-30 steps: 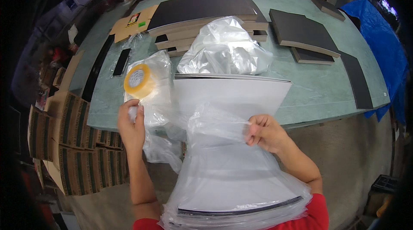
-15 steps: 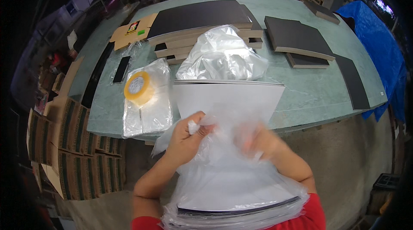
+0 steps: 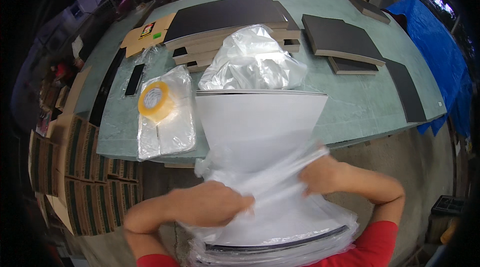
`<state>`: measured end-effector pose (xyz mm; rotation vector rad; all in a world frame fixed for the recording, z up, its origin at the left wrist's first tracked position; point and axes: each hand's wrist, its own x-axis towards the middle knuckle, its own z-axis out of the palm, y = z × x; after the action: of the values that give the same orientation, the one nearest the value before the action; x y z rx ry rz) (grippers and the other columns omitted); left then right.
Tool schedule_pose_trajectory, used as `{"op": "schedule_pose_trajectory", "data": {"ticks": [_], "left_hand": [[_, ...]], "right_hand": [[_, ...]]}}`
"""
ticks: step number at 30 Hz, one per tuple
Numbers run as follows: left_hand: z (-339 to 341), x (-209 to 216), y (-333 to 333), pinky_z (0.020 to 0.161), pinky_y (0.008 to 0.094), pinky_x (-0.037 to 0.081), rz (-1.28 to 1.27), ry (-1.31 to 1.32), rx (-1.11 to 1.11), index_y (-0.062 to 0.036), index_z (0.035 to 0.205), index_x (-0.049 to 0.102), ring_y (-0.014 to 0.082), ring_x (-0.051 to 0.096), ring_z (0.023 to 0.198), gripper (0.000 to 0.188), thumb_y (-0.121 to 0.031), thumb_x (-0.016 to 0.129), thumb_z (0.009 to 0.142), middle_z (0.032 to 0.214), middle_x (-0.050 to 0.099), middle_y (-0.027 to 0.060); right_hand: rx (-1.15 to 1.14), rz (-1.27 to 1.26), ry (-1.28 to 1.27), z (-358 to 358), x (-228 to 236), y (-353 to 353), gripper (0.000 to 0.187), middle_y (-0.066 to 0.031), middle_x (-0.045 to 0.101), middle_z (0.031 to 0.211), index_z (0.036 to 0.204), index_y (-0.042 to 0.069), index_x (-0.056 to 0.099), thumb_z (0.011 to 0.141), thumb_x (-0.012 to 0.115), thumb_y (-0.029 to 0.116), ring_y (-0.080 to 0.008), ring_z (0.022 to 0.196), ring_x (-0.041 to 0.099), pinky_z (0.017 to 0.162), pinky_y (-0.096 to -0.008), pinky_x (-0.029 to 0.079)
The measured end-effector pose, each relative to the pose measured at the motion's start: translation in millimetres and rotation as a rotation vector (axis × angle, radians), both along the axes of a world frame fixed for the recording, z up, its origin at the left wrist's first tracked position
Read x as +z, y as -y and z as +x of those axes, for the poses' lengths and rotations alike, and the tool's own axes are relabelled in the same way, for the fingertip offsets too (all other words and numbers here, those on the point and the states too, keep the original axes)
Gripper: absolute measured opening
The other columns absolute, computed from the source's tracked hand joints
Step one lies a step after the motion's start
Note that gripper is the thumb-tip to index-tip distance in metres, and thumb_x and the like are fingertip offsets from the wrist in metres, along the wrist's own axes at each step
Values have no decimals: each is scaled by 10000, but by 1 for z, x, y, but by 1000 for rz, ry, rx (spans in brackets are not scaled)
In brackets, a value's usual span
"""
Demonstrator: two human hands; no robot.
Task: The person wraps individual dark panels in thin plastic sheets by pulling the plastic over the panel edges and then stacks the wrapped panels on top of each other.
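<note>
Bagging boards (image 3: 260, 117) between left hand (image 3: 215, 204) and right hand (image 3: 321, 174), seemingly; both touching film (image 3: 274, 174), grips unclear, likely needing smoothing next.

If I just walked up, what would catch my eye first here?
Probably the large white sheet at the centre, with the left hand and right hand at the crumpled clear plastic toward its near end. Just beyond it, a shiny plastic heap sits on the green table. A yellow tape roll stands out at left, and a blue tarp at the far right.
</note>
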<state>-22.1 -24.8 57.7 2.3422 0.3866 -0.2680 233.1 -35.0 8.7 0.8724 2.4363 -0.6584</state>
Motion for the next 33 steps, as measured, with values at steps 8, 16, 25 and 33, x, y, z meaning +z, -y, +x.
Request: {"op": "schedule_pose_trajectory", "data": {"ticks": [8,16,25,33], "left_hand": [[-4,-64,8,498,314,463,727,-401,268,-21,809,531,214,574,602,162,-71,517,655,653,558,90],[-50,-52,-26,446,316,431,1007,-329,422,-63,727,558,190,555,545,125,-97,539,609,610,556,63],[-31,-43,12,453,292,448,782,-443,383,-88,678,574,165,600,592,56,-89,543,632,626,587,47],[-50,-9,-2,429,283,381,274,382,523,-34,603,507,151,499,502,152,-120,598,689,570,502,63]], "right_hand": [[13,576,436,-2,-16,-1,201,-101,619,789,754,71,658,633,552,191,-265,828,572,982,-519,178],[395,448,-343,-14,30,35,74,-101,532,657,618,68,581,624,542,131,-210,681,560,627,-348,448],[-25,597,121,7,19,4,48,-35,551,632,588,87,569,608,555,128,-176,634,553,651,-303,421],[-792,746,-897,17,27,-13,264,-61,561,704,808,48,546,553,583,-5,-173,607,527,584,-308,436]]}}
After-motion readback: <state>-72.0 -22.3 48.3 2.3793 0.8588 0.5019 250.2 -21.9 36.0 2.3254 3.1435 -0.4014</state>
